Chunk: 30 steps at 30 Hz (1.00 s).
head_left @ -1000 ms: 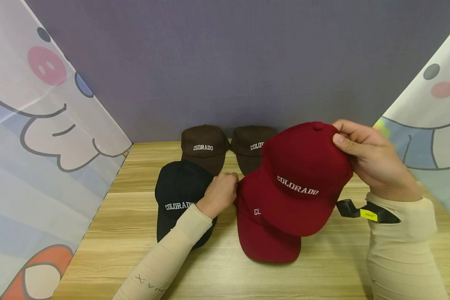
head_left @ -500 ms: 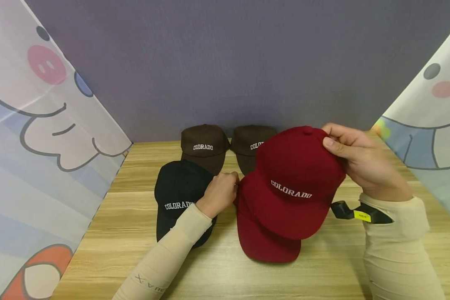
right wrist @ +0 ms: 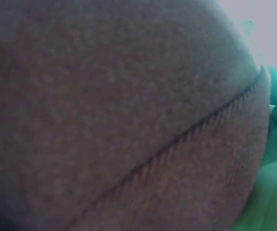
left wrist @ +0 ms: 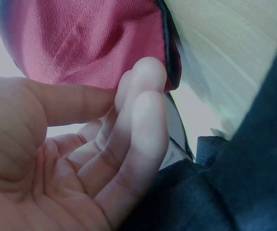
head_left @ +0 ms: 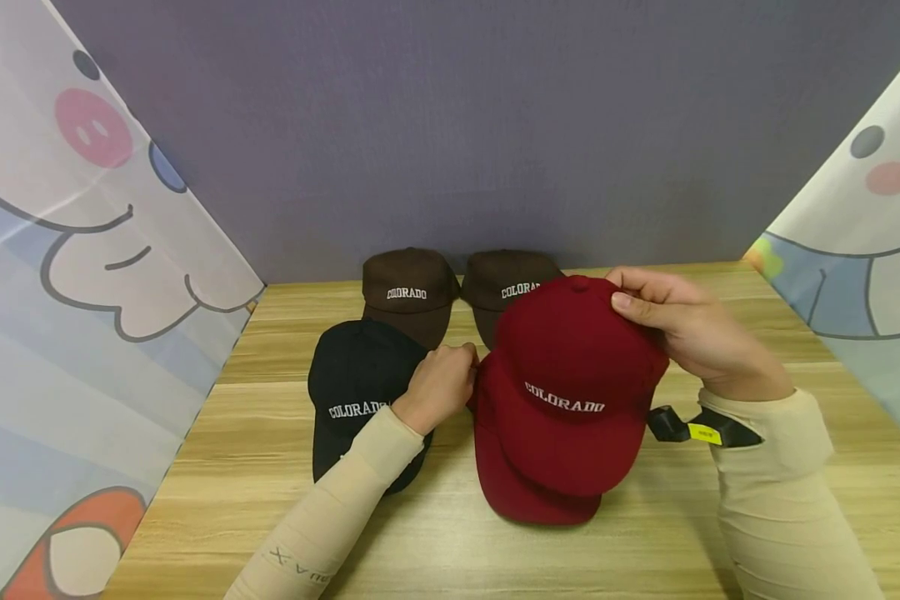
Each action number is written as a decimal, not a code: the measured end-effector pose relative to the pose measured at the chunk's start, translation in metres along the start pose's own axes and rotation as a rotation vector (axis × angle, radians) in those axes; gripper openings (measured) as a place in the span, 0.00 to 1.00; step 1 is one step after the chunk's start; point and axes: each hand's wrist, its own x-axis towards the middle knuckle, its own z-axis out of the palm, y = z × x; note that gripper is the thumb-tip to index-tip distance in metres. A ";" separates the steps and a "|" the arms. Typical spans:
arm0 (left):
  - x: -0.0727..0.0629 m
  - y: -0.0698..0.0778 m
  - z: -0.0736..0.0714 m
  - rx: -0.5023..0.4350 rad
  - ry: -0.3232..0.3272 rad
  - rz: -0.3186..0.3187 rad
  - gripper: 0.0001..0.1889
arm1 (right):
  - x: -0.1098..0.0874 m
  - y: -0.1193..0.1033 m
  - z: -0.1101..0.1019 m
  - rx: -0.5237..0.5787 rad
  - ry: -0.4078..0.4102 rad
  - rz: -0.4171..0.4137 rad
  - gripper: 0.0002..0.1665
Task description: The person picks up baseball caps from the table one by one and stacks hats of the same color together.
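My right hand (head_left: 682, 321) grips a dark red baseball cap (head_left: 570, 358) by the right rear of its crown, thumb in front. This cap is tilted and hangs over a second dark red cap (head_left: 528, 500), whose brim shows below on the table. At that lower cap's left edge, my left hand (head_left: 441, 387) pinches the fabric. The left wrist view shows the thumb and fingertips (left wrist: 150, 72) at the dark-trimmed edge of the red cloth (left wrist: 90, 43). In the right wrist view a close dark surface with a seam-like line fills most of the frame.
A black cap (head_left: 356, 375) lies left, partly behind my left forearm. Two brown caps stand at the back, one left (head_left: 408, 287) and one right (head_left: 506, 279), against the grey wall (head_left: 450, 125). Printed cartoon panels flank the wooden table (head_left: 232, 467).
My right hand has moved left and down with the upper red cap, so it covers more of the lower one, including its lettering. The left hand has stayed in place.
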 end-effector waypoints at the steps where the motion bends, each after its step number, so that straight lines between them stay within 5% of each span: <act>1: 0.000 0.000 0.000 -0.001 -0.001 0.000 0.05 | 0.000 0.000 0.001 -0.005 0.003 0.019 0.13; 9: 0.001 0.001 -0.001 -0.007 -0.010 -0.011 0.06 | 0.006 0.004 0.005 -0.029 -0.021 0.127 0.12; 30: 0.000 0.000 -0.001 0.007 0.002 -0.011 0.05 | 0.019 0.027 -0.010 -0.116 -0.046 0.177 0.12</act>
